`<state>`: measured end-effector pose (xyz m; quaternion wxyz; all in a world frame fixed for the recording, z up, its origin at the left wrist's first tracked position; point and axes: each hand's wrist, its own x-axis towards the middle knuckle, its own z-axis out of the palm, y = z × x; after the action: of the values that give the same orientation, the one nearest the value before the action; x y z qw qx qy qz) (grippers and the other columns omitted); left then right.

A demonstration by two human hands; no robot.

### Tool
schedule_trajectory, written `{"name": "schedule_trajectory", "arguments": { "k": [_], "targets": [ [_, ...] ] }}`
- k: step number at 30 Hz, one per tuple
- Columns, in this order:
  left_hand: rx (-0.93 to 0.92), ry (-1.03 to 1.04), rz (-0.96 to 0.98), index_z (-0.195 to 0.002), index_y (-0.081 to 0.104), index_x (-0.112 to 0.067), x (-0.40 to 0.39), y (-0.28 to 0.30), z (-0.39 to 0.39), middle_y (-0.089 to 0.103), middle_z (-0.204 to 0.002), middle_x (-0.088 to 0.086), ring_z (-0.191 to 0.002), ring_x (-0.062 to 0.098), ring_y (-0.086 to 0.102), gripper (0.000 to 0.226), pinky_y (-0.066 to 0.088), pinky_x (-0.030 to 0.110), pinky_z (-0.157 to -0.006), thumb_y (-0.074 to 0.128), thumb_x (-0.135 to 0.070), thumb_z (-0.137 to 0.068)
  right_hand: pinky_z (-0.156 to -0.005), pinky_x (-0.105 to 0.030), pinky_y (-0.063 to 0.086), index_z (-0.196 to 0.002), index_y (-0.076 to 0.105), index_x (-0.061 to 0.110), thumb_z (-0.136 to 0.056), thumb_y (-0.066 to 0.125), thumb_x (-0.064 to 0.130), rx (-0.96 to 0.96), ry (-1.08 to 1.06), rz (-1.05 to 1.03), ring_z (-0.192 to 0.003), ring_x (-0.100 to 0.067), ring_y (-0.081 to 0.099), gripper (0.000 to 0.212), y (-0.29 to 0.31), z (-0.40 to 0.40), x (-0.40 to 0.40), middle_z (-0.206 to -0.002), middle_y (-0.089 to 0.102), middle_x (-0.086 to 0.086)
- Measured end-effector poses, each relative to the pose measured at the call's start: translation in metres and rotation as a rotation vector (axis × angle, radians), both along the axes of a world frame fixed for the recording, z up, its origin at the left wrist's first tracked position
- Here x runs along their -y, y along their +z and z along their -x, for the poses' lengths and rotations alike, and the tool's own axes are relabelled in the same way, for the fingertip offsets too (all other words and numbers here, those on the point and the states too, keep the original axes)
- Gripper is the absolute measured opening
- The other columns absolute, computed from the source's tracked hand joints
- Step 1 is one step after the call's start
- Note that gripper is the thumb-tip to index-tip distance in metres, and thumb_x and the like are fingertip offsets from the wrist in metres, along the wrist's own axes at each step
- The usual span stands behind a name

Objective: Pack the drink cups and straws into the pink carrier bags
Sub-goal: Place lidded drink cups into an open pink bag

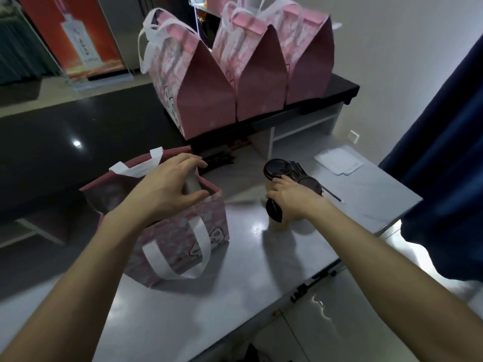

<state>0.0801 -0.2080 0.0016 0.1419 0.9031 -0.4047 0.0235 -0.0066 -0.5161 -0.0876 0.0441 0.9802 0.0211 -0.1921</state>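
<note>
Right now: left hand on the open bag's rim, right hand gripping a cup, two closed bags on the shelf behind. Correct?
Not quite: the head view shows three closed bags on the shelf, not two. The left hand is on the open bag rim; the right hand grips a cup.

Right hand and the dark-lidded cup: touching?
Touching. The head view shows the right hand with fingers wrapped round the cup just below its dark lid, no gap visible.
</note>
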Motion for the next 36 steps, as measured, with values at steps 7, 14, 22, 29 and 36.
{"name": "schedule_trajectory", "arguments": {
  "k": [7, 14, 22, 29, 36],
  "targets": [
    [0.060, 0.077, -0.047, -0.143, 0.062, -0.031, -0.037, 0.008, 0.005, 0.065, -0.143, -0.006, -0.126, 0.016, 0.061, 0.056, 0.047, 0.031, -0.100, 0.076, -0.050, -0.093, -0.078, -0.042, 0.053, -0.136, 0.052, 0.033, -0.067, 0.064, 0.082, 0.310, -0.057, -0.261, -0.096, -0.029, 0.059, 0.085, 0.101, -0.014, -0.036, -0.115, 0.044, 0.001],
    [0.131, 0.269, -0.156, -0.133, 0.069, -0.036, -0.098, 0.011, 0.011, 0.072, -0.126, -0.012, -0.106, 0.009, 0.065, 0.044, 0.057, 0.031, -0.089, 0.080, -0.049, -0.093, -0.097, -0.045, 0.056, -0.136, 0.056, 0.040, -0.072, 0.066, 0.080, 0.578, 0.178, -0.677, -0.110, -0.019, 0.059, 0.076, 0.172, -0.043, -0.107, -0.119, 0.051, 0.007],
    [0.160, 0.415, -0.304, -0.153, 0.050, -0.041, -0.149, -0.010, 0.003, 0.058, -0.153, -0.011, -0.152, 0.024, 0.031, 0.084, 0.008, 0.055, -0.127, 0.076, -0.076, -0.082, -0.090, -0.040, 0.063, -0.131, 0.054, 0.048, -0.070, 0.066, 0.090, 0.240, 0.331, -0.639, -0.103, -0.008, 0.070, 0.074, 0.147, -0.073, -0.167, -0.113, 0.071, 0.015],
    [-0.128, 0.352, -0.213, -0.171, -0.006, -0.037, -0.165, -0.036, 0.010, -0.003, -0.182, -0.011, -0.166, 0.017, -0.027, 0.146, -0.016, 0.058, -0.134, 0.072, -0.096, -0.063, -0.092, -0.035, 0.057, -0.136, 0.037, 0.058, -0.073, 0.081, 0.072, 0.057, 0.388, -0.531, -0.118, -0.011, 0.055, 0.078, 0.091, -0.099, -0.200, -0.129, 0.052, 0.020],
    [-0.147, 0.294, -0.056, -0.170, -0.020, -0.033, -0.173, -0.044, 0.023, -0.019, -0.178, -0.021, -0.158, 0.001, -0.037, 0.156, -0.009, 0.032, -0.127, 0.068, -0.100, -0.060, -0.081, -0.026, 0.050, -0.160, 0.027, 0.042, -0.081, 0.083, 0.063, -0.025, 0.518, -0.317, -0.120, -0.022, 0.059, 0.100, 0.049, -0.128, -0.239, -0.140, 0.050, 0.003]
  ]
}}
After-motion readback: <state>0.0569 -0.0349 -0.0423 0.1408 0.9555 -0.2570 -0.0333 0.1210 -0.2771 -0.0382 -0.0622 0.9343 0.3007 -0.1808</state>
